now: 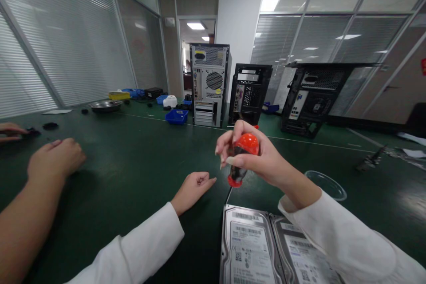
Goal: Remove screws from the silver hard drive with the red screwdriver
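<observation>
My right hand [266,157] is wrapped round the red and black handle of a screwdriver [237,173]. The screwdriver stands nearly upright, and its thin shaft reaches down to the top left corner of a hard drive [248,248]. A second hard drive [306,253] lies close beside it on the right, partly covered by my right sleeve. Resting on the green table [146,151], my left hand [195,190] has curled fingers with the thumb side pointing right. Nothing shows in it, and it is apart from the drives.
Computer cases [210,84] stand at the back, the right one [314,97] tilted. A blue tray [176,116] and a metal bowl [105,105] sit further left. A clear round lid [325,185] lies right of my arm. Another person's hands [56,159] are at the left.
</observation>
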Motion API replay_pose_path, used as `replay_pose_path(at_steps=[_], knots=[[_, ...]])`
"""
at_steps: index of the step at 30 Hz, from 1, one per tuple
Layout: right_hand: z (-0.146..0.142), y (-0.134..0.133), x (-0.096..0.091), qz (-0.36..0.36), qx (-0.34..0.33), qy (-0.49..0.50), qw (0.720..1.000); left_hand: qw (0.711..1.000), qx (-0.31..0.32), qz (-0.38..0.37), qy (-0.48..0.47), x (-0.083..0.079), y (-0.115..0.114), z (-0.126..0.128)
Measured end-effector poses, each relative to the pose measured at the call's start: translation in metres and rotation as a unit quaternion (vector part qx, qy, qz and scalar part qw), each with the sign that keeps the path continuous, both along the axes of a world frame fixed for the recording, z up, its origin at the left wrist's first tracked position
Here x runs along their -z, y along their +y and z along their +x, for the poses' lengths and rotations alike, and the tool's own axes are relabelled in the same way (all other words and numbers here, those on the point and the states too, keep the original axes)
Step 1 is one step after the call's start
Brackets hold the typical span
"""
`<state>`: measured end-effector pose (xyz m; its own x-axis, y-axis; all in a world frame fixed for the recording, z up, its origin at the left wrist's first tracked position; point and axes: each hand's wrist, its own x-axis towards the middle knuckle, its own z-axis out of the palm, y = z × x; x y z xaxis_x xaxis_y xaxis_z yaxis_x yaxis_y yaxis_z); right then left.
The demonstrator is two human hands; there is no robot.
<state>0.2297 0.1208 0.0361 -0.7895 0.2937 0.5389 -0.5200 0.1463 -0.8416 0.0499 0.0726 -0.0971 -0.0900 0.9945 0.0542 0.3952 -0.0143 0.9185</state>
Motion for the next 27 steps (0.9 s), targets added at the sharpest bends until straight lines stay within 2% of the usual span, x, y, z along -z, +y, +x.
replay_pose_path(at_steps=[9, 13, 18, 24, 27], knots=[[-0.0001, -0.0024, -0.0008, -0.05, -0.037, -0.03, 0.998, 1.0, -0.002, -0.001, 0.001, 0.0004, -0.0004, 0.0002], [-0.0023, -0.0013, 0.0001, -0.049, 0.0, -0.038, 0.998, 1.0, -0.003, -0.002, 0.006, -0.0013, -0.0015, 0.0006], [-0.0061, -0.0002, 0.0053, -0.051, 0.044, 0.003, 0.998, 1.0, 0.0, -0.002, 0.004, -0.0008, -0.001, 0.0001], [-0.0017, -0.0012, 0.0032, -0.074, -0.002, -0.024, 0.997, 1.0, -0.001, 0.001, -0.004, 0.0035, 0.0016, 0.0007], [-0.0028, -0.0009, 0.0046, -0.076, 0.006, -0.035, 0.996, 1.0, -0.004, 0.003, -0.005, 0.0041, 0.0016, 0.0012]])
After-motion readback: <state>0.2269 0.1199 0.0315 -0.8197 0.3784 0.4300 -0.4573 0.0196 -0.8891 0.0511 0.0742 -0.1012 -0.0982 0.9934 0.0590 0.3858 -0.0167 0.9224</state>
